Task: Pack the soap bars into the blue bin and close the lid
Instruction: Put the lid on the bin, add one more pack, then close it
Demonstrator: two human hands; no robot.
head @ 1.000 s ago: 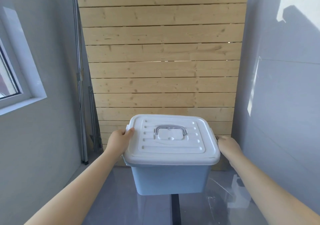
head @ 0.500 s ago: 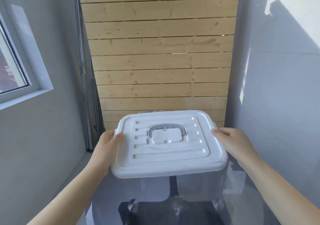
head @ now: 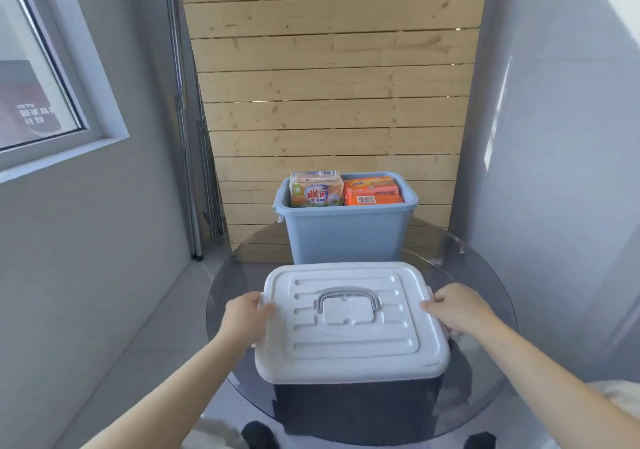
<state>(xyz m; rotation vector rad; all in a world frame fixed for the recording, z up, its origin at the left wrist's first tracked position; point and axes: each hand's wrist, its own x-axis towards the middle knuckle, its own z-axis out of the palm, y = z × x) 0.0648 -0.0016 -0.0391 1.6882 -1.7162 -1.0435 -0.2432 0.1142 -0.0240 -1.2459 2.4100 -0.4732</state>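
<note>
Both our hands clamp the white lid [head: 351, 320]: left hand [head: 244, 322] at nine o'clock, right hand [head: 460, 313] at three. At twelve, on the glass table [head: 485, 275], sits the open blue bin [head: 346, 232] holding soap bars [head: 317, 190]. Closing comes next, we judge: carry the lid forward, square it, press.

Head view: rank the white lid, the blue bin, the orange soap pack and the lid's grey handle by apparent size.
1. white lid, though nearness to the camera inflates it
2. blue bin
3. orange soap pack and grey handle: too alike to rank
</note>
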